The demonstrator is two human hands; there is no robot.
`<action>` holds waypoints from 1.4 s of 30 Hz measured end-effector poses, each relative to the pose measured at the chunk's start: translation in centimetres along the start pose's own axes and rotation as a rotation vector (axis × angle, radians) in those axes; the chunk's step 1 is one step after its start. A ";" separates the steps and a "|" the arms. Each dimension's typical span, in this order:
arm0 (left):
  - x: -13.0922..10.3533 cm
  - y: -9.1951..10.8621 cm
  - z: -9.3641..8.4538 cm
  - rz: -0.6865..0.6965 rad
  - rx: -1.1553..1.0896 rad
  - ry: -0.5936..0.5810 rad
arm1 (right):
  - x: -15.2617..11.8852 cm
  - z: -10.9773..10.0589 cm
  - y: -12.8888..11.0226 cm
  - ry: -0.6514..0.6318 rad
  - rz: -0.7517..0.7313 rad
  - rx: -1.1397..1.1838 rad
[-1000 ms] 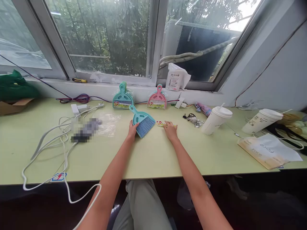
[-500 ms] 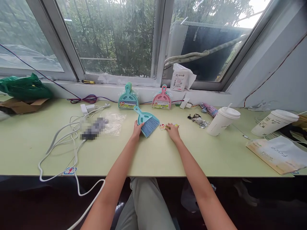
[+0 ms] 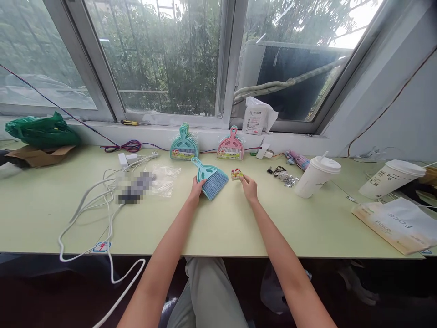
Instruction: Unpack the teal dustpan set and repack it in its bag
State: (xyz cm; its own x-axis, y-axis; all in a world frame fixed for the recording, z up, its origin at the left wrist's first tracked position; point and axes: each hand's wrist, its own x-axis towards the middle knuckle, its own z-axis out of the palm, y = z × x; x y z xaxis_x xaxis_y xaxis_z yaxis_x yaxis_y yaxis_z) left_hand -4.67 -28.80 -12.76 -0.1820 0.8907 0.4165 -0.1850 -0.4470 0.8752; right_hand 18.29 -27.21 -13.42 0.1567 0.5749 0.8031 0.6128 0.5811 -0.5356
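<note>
My left hand point(image 3: 197, 188) is closed on the edge of a teal dustpan point(image 3: 202, 171) with a small brush point(image 3: 214, 183) nested in it, its bristles toward me. The set is tilted, handle pointing up and left. To the right, my right hand point(image 3: 250, 187) pinches a small printed card label point(image 3: 236, 174) in red and yellow, partly folded or bent, between thumb and fingers. Behind them, a stack of teal dustpan-and-brush sets point(image 3: 184, 145) in clear wrapping leans on the wall, beside a pink set point(image 3: 231, 145) with a similar label.
White cables point(image 3: 109, 205) and a clear plastic wrapper point(image 3: 165, 180) lie at the left. On the right are keys point(image 3: 284, 175), two white cups point(image 3: 317, 176) and a paper bag point(image 3: 398, 223). A green bag point(image 3: 44, 130) rests on a cardboard box point(image 3: 39, 156).
My right hand has gone from lying over the card on the table to pinching it up, its printed face now showing. The left hand keeps the dustpan set almost in place.
</note>
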 end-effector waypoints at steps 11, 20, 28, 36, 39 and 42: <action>-0.8 -0.9 1.4 -0.002 -0.050 -0.162 | -3.3 3.9 -4.1 -0.416 -0.169 -0.301; -0.1 -0.9 1.6 0.015 -0.087 -0.125 | -2.6 4.3 -3.4 -0.308 -0.038 -0.040; -0.3 -0.2 1.5 0.033 -0.103 -0.240 | -1.6 4.5 -2.6 -0.211 0.470 0.986; -1.3 1.5 1.2 0.131 0.095 -0.379 | -1.3 3.7 -2.5 -0.225 0.492 1.202; -0.9 2.3 -0.5 0.369 0.519 -0.167 | -0.9 2.9 -2.1 -0.210 0.466 1.208; -0.2 2.5 -3.4 0.615 0.967 0.262 | -0.6 2.4 -1.6 -0.178 0.470 1.208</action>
State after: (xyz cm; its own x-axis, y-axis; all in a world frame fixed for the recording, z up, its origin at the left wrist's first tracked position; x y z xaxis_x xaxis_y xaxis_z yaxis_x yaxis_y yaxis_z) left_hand -8.37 -30.35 -11.50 -0.1987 0.4522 0.8695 0.7926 -0.4476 0.4139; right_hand 15.40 -27.12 -13.69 0.0029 0.8766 0.4811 -0.5637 0.3988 -0.7233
